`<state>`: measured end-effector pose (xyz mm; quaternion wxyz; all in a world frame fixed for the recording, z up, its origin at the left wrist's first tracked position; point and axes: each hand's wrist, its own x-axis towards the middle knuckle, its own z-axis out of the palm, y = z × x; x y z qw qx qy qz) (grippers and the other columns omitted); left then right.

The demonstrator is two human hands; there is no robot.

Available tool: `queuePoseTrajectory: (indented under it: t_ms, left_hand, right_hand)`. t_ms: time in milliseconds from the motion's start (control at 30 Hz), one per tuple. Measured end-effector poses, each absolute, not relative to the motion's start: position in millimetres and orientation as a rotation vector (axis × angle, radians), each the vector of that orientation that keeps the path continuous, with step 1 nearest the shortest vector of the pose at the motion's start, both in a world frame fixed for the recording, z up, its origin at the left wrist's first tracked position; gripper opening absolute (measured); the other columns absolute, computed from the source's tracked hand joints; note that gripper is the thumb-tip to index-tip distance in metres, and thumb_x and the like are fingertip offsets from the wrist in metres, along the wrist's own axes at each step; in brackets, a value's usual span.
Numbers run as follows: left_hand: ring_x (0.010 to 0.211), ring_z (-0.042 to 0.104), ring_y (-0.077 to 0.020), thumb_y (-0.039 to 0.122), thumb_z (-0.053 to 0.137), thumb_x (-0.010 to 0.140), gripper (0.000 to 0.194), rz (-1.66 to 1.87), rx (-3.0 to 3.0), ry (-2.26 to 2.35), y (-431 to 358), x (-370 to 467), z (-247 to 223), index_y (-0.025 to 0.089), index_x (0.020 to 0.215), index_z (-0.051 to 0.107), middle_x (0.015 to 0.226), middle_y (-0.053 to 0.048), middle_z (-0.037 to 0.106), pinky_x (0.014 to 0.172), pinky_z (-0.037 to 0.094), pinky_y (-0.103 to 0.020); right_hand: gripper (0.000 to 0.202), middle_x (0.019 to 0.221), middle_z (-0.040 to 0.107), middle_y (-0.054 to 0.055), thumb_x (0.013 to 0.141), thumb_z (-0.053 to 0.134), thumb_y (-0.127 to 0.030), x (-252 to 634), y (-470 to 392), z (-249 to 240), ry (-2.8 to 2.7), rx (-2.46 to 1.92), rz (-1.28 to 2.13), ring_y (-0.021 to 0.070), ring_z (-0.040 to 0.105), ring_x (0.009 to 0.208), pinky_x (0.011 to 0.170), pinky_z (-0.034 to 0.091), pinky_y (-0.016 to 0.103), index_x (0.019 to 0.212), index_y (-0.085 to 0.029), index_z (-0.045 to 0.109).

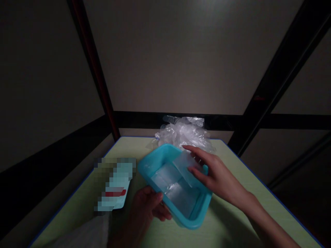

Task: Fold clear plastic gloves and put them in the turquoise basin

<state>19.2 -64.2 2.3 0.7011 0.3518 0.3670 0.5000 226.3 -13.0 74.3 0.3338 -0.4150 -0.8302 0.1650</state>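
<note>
A turquoise plastic basin (204,210) is tilted above the table, and my left hand (152,203) grips its near left edge with the thumb at the rim. Inside lie flat, translucent plastic pieces (181,198). My right hand (209,168) is over the basin's right side, its thumb and fingers closed around a thin translucent sheet (184,165). That sheet slants down into the basin. Parts of my left fingers are hidden beneath the basin.
Crumpled clear plastic bags (186,132) are heaped at the table's far edge, behind the basin. A pale turquoise object with a red mark (117,193), partly pixelated, lies on the left of the light green table (261,206). Walls rise beyond.
</note>
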Motion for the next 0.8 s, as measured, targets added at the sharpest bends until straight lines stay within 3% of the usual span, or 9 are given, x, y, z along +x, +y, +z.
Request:
queuePoseTrajectory:
  t_ms: [100, 300, 433, 600, 800]
  left_hand:
    - [0.049, 0.066, -0.0166, 0.032, 0.075, 0.069, 0.022, 1.106, 0.798, 0.813, -64, 19, 4, 0.014, 0.07, 0.063, 0.055, -0.003, 0.068, 0.046, 0.047, -0.02]
    - [0.047, 0.065, -0.0152, 0.03, 0.073, 0.072, 0.019, 1.096, 0.821, 0.779, -62, 18, 4, 0.014, 0.069, 0.062, 0.058, -0.003, 0.068, 0.045, 0.046, -0.02]
    - [0.048, 0.065, -0.0153, 0.031, 0.072, 0.072, 0.019, 1.088, 0.834, 0.765, -61, 17, 3, 0.015, 0.072, 0.062, 0.059, -0.002, 0.069, 0.045, 0.047, -0.02]
    - [0.047, 0.065, -0.0146, 0.032, 0.073, 0.072, 0.02, 1.078, 0.844, 0.754, -61, 17, 4, 0.015, 0.074, 0.062, 0.06, -0.002, 0.069, 0.044, 0.046, -0.019]
    - [0.046, 0.064, -0.0152, 0.033, 0.073, 0.072, 0.022, 1.089, 0.856, 0.779, -61, 19, 3, 0.014, 0.071, 0.061, 0.058, -0.003, 0.068, 0.043, 0.045, -0.02]
  right_hand:
    - [0.054, 0.094, 0.063, 0.008, 0.077, 0.049, -0.011, 221, -11, 77, -2.313, -1.16, 0.391, 0.0185, 0.058, 0.079, 0.069, 0.044, 0.031, 0.129, -0.018, 0.038]
    - [0.03, 0.076, 0.059, 0.001, 0.069, 0.049, -0.006, 210, -8, 77, -2.631, -1.332, 0.166, 0.0146, 0.052, 0.065, 0.054, 0.028, 0.024, 0.096, -0.018, 0.05]
    - [0.026, 0.077, 0.061, 0.003, 0.07, 0.046, -0.005, 205, -6, 76, -2.711, -1.343, -0.042, 0.0145, 0.052, 0.065, 0.051, 0.02, 0.026, 0.092, -0.017, 0.053]
    - [0.023, 0.087, 0.065, 0.008, 0.078, 0.046, -0.007, 204, -4, 73, -2.857, -1.391, -0.104, 0.018, 0.057, 0.073, 0.054, 0.024, 0.028, 0.097, -0.016, 0.057]
    - [0.025, 0.094, 0.066, 0.01, 0.075, 0.054, -0.005, 201, -4, 77, -3.004, -1.468, 0.02, 0.0214, 0.06, 0.082, 0.059, 0.032, 0.028, 0.097, -0.015, 0.061]
